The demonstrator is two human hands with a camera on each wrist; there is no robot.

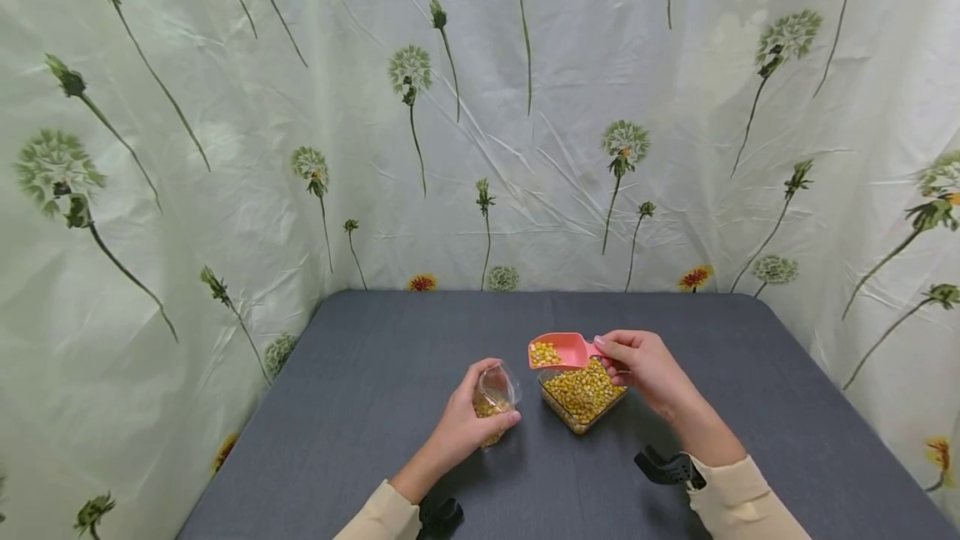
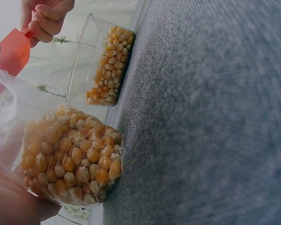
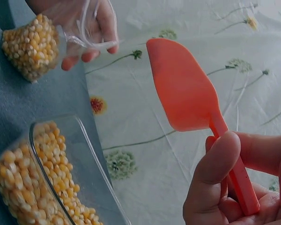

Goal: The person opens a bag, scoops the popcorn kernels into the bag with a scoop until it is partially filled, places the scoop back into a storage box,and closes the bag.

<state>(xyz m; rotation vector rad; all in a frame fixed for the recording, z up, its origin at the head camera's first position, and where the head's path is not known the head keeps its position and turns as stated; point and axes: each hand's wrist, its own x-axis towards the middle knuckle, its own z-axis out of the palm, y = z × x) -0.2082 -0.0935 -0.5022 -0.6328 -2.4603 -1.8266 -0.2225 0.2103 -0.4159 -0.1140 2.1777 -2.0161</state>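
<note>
My left hand (image 1: 456,426) holds a clear plastic bag (image 2: 72,157), its lower part full of corn kernels and its mouth standing open. The bag's bottom is at or near the tabletop. In my right hand (image 1: 651,372) is a pink scoop (image 1: 573,349), pinched by its handle between thumb and fingers. Some corn kernels (image 1: 543,353) lie in the scoop's front end. The scoop is held above the far side of a clear glass container (image 1: 561,415), a little right of the bag. Corn kernels (image 1: 588,390) fill much of that container.
A dark grey cloth-covered table (image 1: 390,357) lies under everything. Behind it hangs a pale curtain (image 1: 465,148) printed with dandelions. Dark wrist straps (image 1: 667,467) sit at both wrists, below light sleeves.
</note>
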